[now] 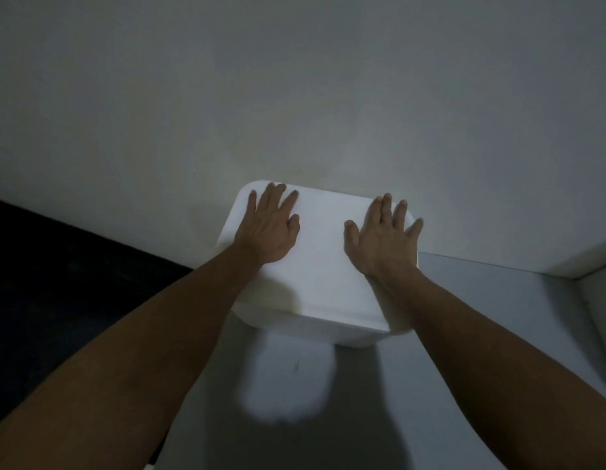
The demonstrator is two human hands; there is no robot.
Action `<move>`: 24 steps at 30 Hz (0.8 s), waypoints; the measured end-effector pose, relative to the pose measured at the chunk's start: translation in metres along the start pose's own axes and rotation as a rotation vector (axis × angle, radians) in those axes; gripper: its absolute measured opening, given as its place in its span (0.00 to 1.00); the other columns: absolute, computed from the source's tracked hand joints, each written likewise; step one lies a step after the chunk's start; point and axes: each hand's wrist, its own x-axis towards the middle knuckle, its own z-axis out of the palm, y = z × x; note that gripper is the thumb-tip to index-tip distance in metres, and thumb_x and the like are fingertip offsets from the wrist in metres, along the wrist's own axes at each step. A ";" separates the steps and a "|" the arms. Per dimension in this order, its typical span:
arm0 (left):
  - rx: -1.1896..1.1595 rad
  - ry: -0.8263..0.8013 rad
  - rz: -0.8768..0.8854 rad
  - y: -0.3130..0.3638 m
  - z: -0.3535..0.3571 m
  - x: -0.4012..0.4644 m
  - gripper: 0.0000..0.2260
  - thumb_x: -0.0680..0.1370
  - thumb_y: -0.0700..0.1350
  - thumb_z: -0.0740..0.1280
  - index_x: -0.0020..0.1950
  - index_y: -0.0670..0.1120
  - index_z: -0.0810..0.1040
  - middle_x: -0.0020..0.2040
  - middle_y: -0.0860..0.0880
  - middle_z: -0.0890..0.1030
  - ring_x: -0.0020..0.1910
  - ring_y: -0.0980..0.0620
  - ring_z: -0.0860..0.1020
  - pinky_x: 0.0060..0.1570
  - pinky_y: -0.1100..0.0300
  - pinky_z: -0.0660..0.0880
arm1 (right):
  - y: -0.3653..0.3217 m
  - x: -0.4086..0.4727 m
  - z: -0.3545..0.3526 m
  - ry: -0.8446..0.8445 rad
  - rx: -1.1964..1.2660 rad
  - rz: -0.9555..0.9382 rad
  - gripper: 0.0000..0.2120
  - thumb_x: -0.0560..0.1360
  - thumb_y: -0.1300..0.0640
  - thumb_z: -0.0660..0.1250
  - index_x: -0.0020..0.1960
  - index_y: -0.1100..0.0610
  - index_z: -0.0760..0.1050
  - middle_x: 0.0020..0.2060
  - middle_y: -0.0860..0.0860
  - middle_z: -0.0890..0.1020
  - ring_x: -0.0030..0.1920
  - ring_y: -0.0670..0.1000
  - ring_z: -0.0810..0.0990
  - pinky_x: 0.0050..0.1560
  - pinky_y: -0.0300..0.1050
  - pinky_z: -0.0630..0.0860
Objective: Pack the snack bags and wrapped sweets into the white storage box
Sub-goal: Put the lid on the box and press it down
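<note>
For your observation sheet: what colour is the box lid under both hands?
Plain white lid, seen in the head view.

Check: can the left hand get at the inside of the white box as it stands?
Probably not yet. The lid looks closed over the white storage box, and the left hand and right hand lie flat on top of it. The lid would have to come off first.

No text, label, brand, number or sign can be read anywhere in the view. The lid of the white storage box (322, 266) is seen as plain and unmarked, and nothing legible is carried by the wall (295, 96) behind it.
</note>
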 end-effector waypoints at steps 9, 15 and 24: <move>0.091 -0.113 0.189 0.022 0.006 0.025 0.24 0.82 0.51 0.44 0.79 0.49 0.47 0.80 0.51 0.49 0.79 0.48 0.45 0.74 0.37 0.45 | 0.003 0.008 0.003 -0.033 -0.018 -0.065 0.35 0.76 0.34 0.38 0.78 0.49 0.40 0.79 0.51 0.44 0.78 0.61 0.40 0.69 0.76 0.48; 0.049 -0.082 0.186 0.019 0.008 0.027 0.27 0.79 0.54 0.42 0.78 0.50 0.53 0.78 0.51 0.58 0.78 0.49 0.53 0.73 0.37 0.47 | 0.005 0.012 -0.003 -0.013 -0.026 -0.099 0.32 0.75 0.34 0.43 0.76 0.45 0.47 0.77 0.50 0.55 0.76 0.63 0.49 0.61 0.77 0.60; -0.089 -0.140 0.152 0.010 0.002 0.028 0.25 0.83 0.53 0.51 0.79 0.48 0.51 0.79 0.49 0.52 0.79 0.50 0.48 0.75 0.46 0.41 | 0.012 0.009 -0.002 -0.021 0.020 -0.089 0.35 0.74 0.32 0.43 0.77 0.46 0.46 0.78 0.50 0.51 0.78 0.60 0.46 0.64 0.73 0.58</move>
